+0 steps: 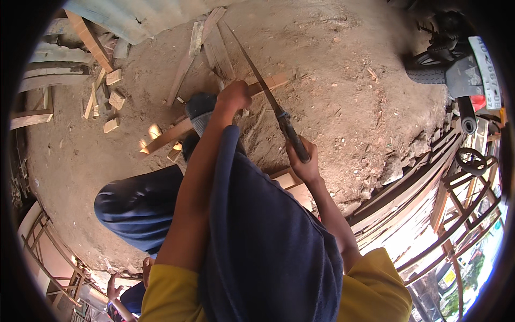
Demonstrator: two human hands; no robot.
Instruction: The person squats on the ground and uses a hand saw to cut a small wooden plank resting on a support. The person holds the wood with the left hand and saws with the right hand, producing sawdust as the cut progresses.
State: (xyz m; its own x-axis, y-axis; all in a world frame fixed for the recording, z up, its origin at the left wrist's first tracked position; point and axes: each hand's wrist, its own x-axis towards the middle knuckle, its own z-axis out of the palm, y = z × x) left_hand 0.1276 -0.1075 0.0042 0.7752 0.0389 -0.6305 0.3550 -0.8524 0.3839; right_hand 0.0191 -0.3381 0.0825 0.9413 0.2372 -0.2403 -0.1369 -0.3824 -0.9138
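Note:
My right hand (304,161) is closed around the dark straight handle of a handsaw (261,77). Its long tapering blade points away from me and crosses a wooden plank (276,81) near the plank's right end; the teeth are too small to make out. Just left of the blade, my left hand (234,96) is closed on the same plank. The plank slants from lower left to upper right, low over the dirt ground. My foot in a dark shoe (201,104) is at the plank, beside my left hand; it hides the plank's middle.
Short wood offcuts (116,100) lie at the left, and loose boards (217,51) beyond my left hand. A corrugated sheet (145,19) is at the far left. A motorcycle (464,75) stands far right, above stacked timber (407,188). Another person's hand (113,287) shows lower left.

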